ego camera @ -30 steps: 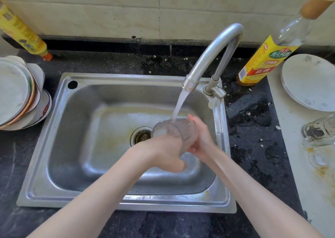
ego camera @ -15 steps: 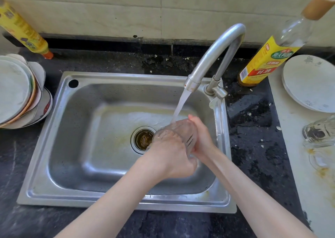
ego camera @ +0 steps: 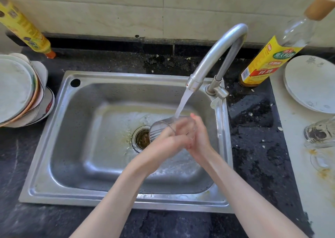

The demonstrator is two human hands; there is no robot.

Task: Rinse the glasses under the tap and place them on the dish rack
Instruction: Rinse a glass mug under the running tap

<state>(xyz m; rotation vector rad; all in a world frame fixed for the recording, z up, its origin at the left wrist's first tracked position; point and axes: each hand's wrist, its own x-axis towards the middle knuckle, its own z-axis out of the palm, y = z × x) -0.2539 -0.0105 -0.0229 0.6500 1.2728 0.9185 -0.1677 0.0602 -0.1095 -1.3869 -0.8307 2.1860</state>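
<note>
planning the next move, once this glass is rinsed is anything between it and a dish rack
No dish rack shows in this view, so the path cannot be judged. Both hands, left and right, hold the glass under the tap over the sink; nothing separates them from it.

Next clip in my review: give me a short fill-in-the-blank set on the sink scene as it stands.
1. Both hands hold a clear glass under the running ____.
2. The stack of plates sits on the ____ side of the sink.
3. The bottle with the yellow label has a ____ stopper.
4. The right hand and left hand are above the sink's ____.

Missing words: tap; left; wooden; basin
</note>
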